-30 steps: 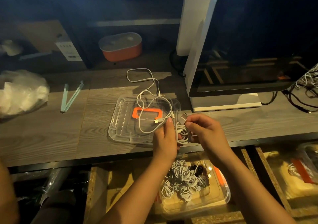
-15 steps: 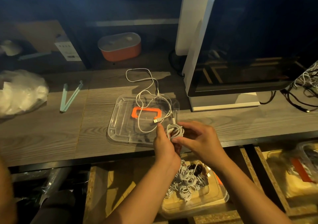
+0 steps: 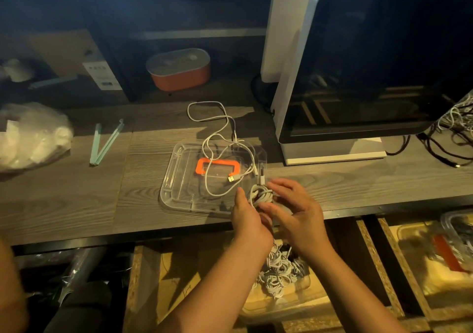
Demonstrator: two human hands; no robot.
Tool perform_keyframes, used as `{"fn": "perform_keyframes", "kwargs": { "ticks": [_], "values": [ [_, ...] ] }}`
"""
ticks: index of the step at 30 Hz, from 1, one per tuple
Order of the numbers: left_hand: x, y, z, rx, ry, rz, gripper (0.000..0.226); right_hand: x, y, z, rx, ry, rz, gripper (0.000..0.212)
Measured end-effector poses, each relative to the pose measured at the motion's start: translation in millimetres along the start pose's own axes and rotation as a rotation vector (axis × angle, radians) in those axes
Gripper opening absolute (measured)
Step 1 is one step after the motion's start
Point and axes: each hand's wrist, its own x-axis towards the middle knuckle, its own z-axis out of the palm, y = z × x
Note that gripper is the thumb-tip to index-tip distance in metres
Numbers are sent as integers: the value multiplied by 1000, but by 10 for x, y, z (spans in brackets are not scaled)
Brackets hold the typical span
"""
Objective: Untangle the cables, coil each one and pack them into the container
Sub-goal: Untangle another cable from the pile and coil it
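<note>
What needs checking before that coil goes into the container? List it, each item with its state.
1. Coil held: ok; left hand grips it, right hand touches it.
2. Coil end tucked: cannot tell; fingers hide it.
3. Container open: ok; a clear lid lies on the desk.
4. Room inside: ok; bare floor beside the packed coils.
5. All cables coiled: not ok; loose cable sprawls over the lid.

No legible text; white label [image 3: 102, 75] print blurred

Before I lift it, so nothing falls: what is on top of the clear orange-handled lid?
A loose white cable loops across the clear lid, USB plug on it. The left hand hides its near right corner.
</note>
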Motion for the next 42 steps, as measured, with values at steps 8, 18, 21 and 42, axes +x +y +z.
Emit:
{"fn": "perform_keyframes", "kwargs": {
  "ticks": [8, 18, 21, 42],
  "values": [
    [-93, -70, 88, -24, -20, -84, 33, 4, 20, 1, 41, 240, -123, 17],
    [-71, -154, 118, 154, 104, 260, 35, -87, 13, 92, -44, 375, -190, 28],
    [-24, -148, 101, 166, 114, 265, 33, -39, -17, 32, 90, 242, -63, 37],
    [44, -160, 128, 244, -7, 231, 45, 151, 28, -218, -102, 54, -252, 31]
  ]
}}
